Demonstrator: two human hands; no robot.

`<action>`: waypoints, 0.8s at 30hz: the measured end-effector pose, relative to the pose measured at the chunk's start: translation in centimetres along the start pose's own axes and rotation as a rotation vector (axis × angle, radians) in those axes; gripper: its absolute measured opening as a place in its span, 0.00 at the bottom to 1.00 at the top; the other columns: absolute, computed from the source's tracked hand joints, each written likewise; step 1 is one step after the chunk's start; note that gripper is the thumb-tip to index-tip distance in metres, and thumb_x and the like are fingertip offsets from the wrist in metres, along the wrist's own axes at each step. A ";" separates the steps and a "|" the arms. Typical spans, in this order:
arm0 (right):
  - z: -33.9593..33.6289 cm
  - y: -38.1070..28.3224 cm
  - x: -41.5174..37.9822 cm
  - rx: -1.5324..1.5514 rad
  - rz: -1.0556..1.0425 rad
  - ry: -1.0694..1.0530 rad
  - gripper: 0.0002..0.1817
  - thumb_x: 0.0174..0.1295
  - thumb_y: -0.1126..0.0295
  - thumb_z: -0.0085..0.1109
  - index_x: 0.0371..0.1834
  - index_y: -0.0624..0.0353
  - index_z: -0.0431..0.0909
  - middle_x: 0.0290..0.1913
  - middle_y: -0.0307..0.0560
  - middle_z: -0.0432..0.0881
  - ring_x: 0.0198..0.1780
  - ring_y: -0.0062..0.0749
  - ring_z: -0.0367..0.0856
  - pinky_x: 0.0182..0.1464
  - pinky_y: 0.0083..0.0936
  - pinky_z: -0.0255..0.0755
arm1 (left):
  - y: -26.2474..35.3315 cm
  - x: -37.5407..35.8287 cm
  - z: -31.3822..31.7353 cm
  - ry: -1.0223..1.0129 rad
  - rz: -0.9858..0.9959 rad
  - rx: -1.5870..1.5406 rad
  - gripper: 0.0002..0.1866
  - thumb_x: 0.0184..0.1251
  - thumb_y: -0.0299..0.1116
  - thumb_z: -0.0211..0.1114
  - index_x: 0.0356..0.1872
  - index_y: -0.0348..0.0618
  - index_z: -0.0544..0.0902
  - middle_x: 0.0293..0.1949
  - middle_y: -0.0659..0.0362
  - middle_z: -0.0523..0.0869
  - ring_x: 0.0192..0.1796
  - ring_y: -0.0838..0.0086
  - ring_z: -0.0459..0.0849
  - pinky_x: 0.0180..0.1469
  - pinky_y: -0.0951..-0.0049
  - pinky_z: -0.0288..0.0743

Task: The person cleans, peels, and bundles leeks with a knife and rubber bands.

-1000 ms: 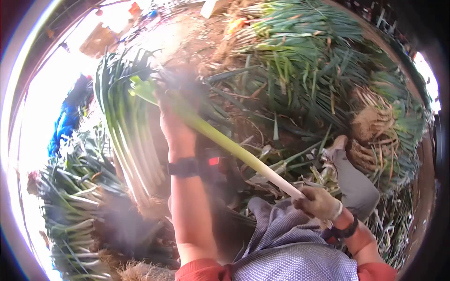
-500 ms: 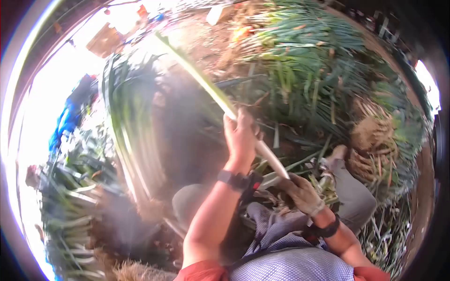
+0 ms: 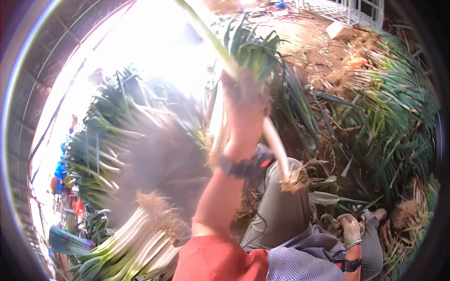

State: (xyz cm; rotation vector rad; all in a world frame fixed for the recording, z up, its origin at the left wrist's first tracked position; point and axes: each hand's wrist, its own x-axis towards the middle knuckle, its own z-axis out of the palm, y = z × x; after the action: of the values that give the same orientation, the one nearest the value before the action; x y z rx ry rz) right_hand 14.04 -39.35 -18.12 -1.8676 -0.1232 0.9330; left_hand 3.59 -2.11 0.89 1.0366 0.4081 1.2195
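My left hand (image 3: 246,105), raised in front of me and blurred, is closed around the stalk of a single leek (image 3: 276,140). The leek slants from the bright upper left, where its green top leaves the view, down to a rooted white end hanging over my knee. Right behind this hand stand more leeks (image 3: 218,119), partly covered by it. My right hand (image 3: 349,228), in a dirty pale glove, is low by my right leg among peeled leaves. Its fingers are curled; anything inside them is hidden.
A leek bunch (image 3: 140,234) lies at lower left, roots toward me. Piled leeks (image 3: 103,159) line the left side, and a large heap of green-topped leeks (image 3: 398,103) fills the right. A white wire rack (image 3: 361,11) stands at the back. Glare washes out the upper left.
The view has swung left. My left hand has lifted the leek up and away; my right hand has let go of its lower end and dropped beside my leg. The leek's roots now show.
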 end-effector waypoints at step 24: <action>3.2 -0.3 1.7 -0.727 -0.213 -0.174 0.14 0.54 0.62 0.52 0.35 0.60 0.79 0.37 0.55 0.80 0.42 0.47 0.79 0.45 0.33 0.71 | 5.5 1.3 -24.7 0.214 -0.222 0.374 0.09 0.65 0.34 0.55 0.41 0.41 0.75 0.33 0.57 0.82 0.33 0.74 0.80 0.27 0.76 0.75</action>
State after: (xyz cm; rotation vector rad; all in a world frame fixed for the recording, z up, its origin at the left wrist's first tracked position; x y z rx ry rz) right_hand 13.24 -36.10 -19.41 -2.3562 -0.8461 0.9723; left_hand -17.53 9.56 -6.79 1.1438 0.9208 1.0779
